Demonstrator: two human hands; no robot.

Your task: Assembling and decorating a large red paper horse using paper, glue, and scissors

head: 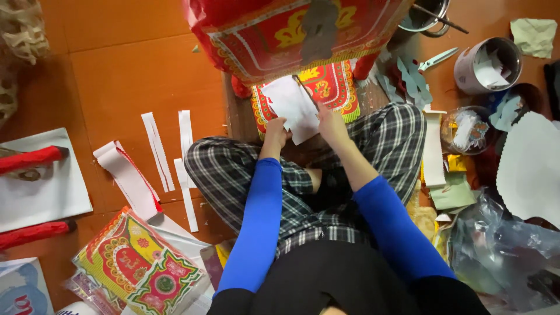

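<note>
I sit cross-legged on an orange floor in checked trousers and blue sleeves. Both hands hold one white paper sheet (293, 107) in front of my knees. My left hand (275, 132) grips its lower left edge, and my right hand (330, 122) presses on its right side. The sheet lies over a red and yellow patterned panel (333, 86). Just beyond stands a large red and yellow decorated paper structure (280, 32) on red legs.
White paper strips (158, 150) lie on the floor to the left, near a red-edged strip (125, 178) and colourful patterned sheets (137, 265). To the right are scissors (437, 58), a grey tin (487, 65), a clear jar (465, 129), paper scraps and plastic bags (507, 245).
</note>
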